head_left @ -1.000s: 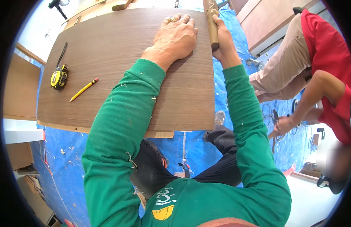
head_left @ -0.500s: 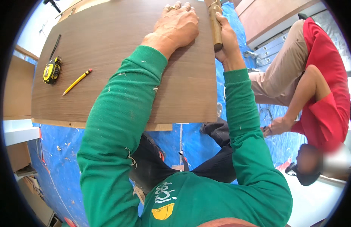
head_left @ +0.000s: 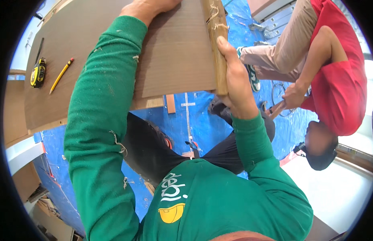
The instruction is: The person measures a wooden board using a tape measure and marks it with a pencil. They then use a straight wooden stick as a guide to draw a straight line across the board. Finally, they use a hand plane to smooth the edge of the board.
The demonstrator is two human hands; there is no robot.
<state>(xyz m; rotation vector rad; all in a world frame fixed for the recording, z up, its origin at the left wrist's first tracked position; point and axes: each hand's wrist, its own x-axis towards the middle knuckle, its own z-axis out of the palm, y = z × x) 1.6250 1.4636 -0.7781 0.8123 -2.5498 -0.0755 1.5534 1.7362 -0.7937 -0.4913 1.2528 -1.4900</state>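
Note:
A brown wood-grain panel [head_left: 174, 60] lies in front of me. At the top edge of the picture my left hand [head_left: 150, 7] rests over it, its fingers cropped out of view. My right hand [head_left: 234, 76] grips a long wooden block [head_left: 213, 28] against the panel's right edge, thumb along its side, with curled shavings on the block. On the panel's left part lie a yellow-and-black tape measure [head_left: 38, 73] and a yellow pencil [head_left: 61, 75].
To my right a co-worker [head_left: 335, 92] in a red top bends over, hands on a stick-like piece. Blue sheeting [head_left: 150, 120] covers the floor, with a wood offcut [head_left: 171, 103] on it. Boards [head_left: 17, 108] stand at the far left.
My right hand has slid toward me along the panel edge with the block. The whole view has shifted, carrying my left hand to the top edge. The co-worker's arm has moved.

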